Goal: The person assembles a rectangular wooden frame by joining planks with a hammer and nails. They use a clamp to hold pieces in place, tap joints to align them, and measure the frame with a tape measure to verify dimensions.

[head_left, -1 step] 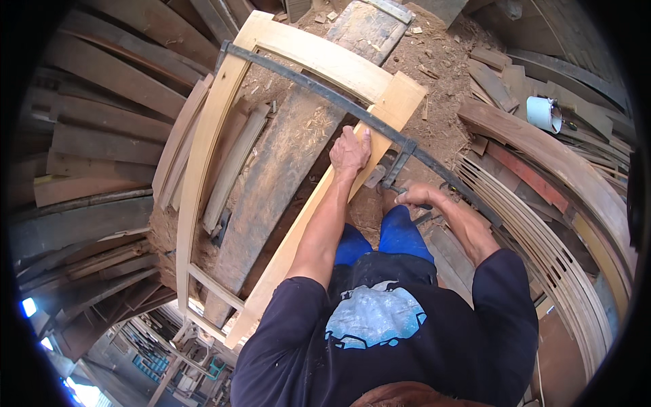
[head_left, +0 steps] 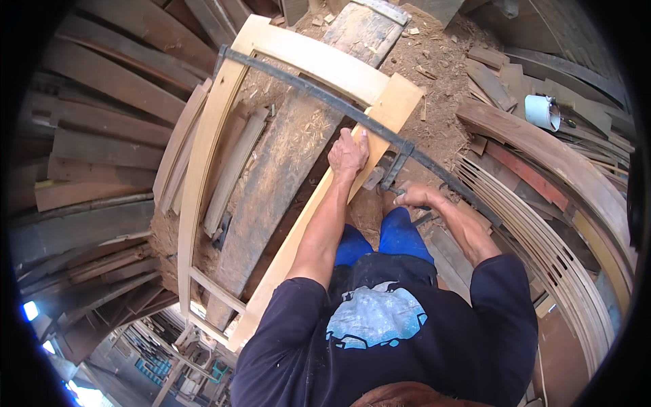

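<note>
Sawdust (head_left: 441,78) is lying beyond your grip; left hand (head_left: 349,152) clasping a pale wooden stile (head_left: 399,102), right hand (head_left: 413,195) gripping a bar clamp (head_left: 407,146).

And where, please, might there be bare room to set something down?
The weathered plank seen through the wooden frame looks mostly bare in its lower half. Sawdust-strewn ground lies open between the frame's upper-right corner and boards at right. It's crowded around the right hand, clamp and slats.
</note>
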### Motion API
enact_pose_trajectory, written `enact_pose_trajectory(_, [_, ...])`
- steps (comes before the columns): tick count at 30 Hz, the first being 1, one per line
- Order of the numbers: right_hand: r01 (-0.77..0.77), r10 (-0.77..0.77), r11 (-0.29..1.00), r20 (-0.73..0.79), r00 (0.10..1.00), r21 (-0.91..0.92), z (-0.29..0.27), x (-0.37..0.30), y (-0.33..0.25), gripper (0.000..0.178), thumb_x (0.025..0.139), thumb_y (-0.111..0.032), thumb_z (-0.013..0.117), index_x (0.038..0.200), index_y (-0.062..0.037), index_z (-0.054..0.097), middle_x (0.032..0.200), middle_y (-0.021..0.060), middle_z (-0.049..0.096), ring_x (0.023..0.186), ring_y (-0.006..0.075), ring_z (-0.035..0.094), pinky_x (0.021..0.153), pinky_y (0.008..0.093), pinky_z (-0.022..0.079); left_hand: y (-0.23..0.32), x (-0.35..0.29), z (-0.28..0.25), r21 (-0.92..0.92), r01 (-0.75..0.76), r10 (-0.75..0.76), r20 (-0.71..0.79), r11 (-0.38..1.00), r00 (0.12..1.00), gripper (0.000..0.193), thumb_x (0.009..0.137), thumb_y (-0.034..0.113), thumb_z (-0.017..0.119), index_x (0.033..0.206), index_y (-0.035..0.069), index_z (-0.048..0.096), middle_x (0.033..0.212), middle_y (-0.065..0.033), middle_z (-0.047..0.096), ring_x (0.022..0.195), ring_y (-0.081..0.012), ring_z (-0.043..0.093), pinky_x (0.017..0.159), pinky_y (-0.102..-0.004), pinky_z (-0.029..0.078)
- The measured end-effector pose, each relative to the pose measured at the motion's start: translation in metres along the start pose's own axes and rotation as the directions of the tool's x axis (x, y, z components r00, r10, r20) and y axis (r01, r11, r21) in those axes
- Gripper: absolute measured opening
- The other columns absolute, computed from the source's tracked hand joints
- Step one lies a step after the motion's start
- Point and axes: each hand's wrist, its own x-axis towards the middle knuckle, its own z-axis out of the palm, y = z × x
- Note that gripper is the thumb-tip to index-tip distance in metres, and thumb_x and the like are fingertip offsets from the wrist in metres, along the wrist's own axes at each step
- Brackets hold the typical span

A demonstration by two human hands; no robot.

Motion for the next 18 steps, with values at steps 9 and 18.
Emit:
enact_pose_trajectory(9, [-0.044,-0.083,0.936,-0.343,0.936,-0.349,0.019,-0.004,-0.004,0.034,0.083,-0.031,0.070,0.101,-0.0025,0.072,0.096,0.0249,0.072,0.088,0.0388,0.071,0.078,0.0475,0.057,0.014,0.011,-0.003,0.003,0.012,-0.012,0.022,1.000,1.000,0.052,0.100,0.051,0.046,0.110,0.000,0.051,0.096,-0.0296,0.068,0.090,-0.0465,0.067,0.080,-0.0552,0.051])
enact_pose_trajectory(18, [0.019,-0.021,0.994,0.015,1.000,0.104,-0.003,0.025,0.030,0.025,0.086,-0.025,0.070,0.092,-0.0010,0.069,0.084,0.0120,0.070,0.075,0.0225,0.068,0.067,0.0374,0.056,-0.017,0.014,-0.006,-0.101,-0.013,0.027,0.134,0.995,0.991,0.052,0.100,0.048,0.046,0.117,-0.001,0.049,0.096,-0.0345,0.067,0.093,-0.0509,0.066,0.082,-0.0591,0.050])
